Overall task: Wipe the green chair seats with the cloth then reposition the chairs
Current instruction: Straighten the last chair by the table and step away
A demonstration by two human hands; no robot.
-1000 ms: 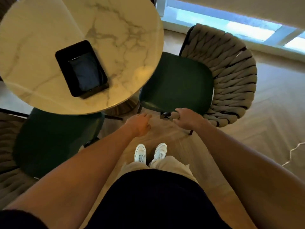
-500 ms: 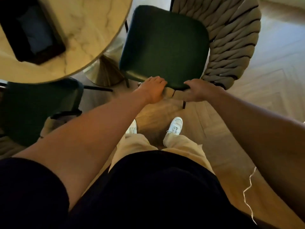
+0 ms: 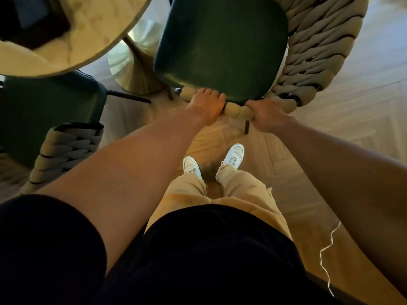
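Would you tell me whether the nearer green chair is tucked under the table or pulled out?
Pulled out: the chair has its whole green seat clear of the marble table, and both hands grip its woven rim.

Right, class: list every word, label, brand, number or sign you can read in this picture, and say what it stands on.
None can be read.
White shoes: faint marks on the uppers, too blurred to read.
Dark tray on the marble table: no lettering shows.
Green chair, gripped by left hand and right hand: no label visible.
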